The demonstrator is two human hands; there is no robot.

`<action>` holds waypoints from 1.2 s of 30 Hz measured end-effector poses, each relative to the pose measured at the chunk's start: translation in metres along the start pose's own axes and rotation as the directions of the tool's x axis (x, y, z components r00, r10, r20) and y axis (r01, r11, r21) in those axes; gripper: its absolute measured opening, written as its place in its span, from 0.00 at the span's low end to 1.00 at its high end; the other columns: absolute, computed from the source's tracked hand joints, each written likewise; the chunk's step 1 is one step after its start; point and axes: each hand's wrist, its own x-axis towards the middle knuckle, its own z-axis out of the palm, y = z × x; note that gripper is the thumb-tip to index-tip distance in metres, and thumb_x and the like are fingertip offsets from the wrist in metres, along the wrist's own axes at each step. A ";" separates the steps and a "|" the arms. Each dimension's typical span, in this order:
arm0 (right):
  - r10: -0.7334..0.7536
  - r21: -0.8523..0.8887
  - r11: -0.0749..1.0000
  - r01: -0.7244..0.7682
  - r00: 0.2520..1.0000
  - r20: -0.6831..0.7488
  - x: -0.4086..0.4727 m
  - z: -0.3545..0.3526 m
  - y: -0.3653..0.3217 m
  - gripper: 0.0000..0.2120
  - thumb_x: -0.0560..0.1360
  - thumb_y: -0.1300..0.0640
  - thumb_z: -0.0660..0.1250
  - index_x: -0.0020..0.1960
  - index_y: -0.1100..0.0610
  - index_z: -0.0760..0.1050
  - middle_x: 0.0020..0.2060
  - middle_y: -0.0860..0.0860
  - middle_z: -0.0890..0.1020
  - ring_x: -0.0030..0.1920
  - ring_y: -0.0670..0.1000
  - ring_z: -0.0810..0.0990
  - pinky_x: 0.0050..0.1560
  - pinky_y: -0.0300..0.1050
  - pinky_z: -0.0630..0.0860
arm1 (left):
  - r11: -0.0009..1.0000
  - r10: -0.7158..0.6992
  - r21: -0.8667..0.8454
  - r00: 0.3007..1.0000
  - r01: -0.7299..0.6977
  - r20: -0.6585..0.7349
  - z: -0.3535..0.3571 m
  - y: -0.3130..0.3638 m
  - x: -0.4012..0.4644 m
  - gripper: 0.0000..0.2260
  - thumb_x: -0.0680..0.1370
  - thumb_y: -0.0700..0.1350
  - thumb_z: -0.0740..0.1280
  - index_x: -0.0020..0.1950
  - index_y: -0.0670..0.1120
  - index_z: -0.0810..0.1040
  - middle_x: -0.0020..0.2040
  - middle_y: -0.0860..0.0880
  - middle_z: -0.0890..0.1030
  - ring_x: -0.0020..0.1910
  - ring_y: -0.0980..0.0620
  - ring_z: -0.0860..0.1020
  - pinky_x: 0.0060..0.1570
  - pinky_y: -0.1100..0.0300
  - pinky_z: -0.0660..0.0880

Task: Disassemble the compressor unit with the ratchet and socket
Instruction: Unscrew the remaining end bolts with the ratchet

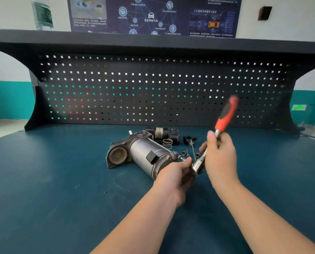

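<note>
One ratchet point(219, 132) is gripped at its metal shaft by the right hand point(220, 154), fingers curled, red handle tilted upward. Its head is pinched by the left hand point(177, 176). One compressor unit point(142, 153) lies on the bench point(61, 180), touching the left hand.

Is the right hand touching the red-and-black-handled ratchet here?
Touching. The head view shows the right hand with fingers and thumb curled around the chrome shank of the red-and-black-handled ratchet, just below the grip, holding it tilted above the bench.
</note>
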 end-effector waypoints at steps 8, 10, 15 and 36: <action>0.185 0.115 0.977 -0.182 0.983 -0.015 0.004 0.003 0.004 0.11 0.81 0.54 0.59 0.40 0.53 0.68 0.26 0.49 0.76 0.25 0.45 0.73 0.23 0.35 0.68 | 0.999 0.005 0.050 1.000 -0.005 -0.014 -0.003 -0.002 0.002 0.05 0.75 0.44 0.70 0.48 0.45 0.81 0.31 0.50 0.81 0.36 0.53 0.77 0.37 0.63 0.73; -0.232 -0.061 0.968 0.244 0.959 0.160 0.001 -0.003 -0.008 0.09 0.80 0.54 0.60 0.41 0.51 0.68 0.29 0.48 0.78 0.29 0.43 0.74 0.29 0.33 0.69 | 0.996 0.020 0.085 1.000 -0.019 -0.016 -0.004 -0.004 0.002 0.04 0.74 0.46 0.71 0.43 0.46 0.80 0.31 0.52 0.80 0.34 0.55 0.76 0.36 0.64 0.73; -0.362 -0.128 0.911 0.393 0.908 0.212 -0.007 -0.001 -0.005 0.08 0.80 0.52 0.60 0.42 0.50 0.68 0.30 0.46 0.78 0.29 0.43 0.74 0.31 0.33 0.69 | 0.996 0.032 0.083 0.999 -0.030 -0.016 -0.004 -0.001 0.004 0.05 0.76 0.42 0.68 0.40 0.44 0.77 0.21 0.52 0.75 0.28 0.56 0.67 0.30 0.66 0.66; 0.304 0.240 0.926 -0.293 0.952 -0.013 0.010 0.000 0.006 0.11 0.81 0.55 0.60 0.39 0.54 0.69 0.23 0.47 0.76 0.25 0.46 0.72 0.23 0.36 0.67 | 0.998 -0.013 0.058 0.999 0.016 -0.048 0.000 0.000 0.001 0.03 0.75 0.42 0.69 0.42 0.46 0.78 0.21 0.54 0.72 0.25 0.58 0.63 0.24 0.67 0.60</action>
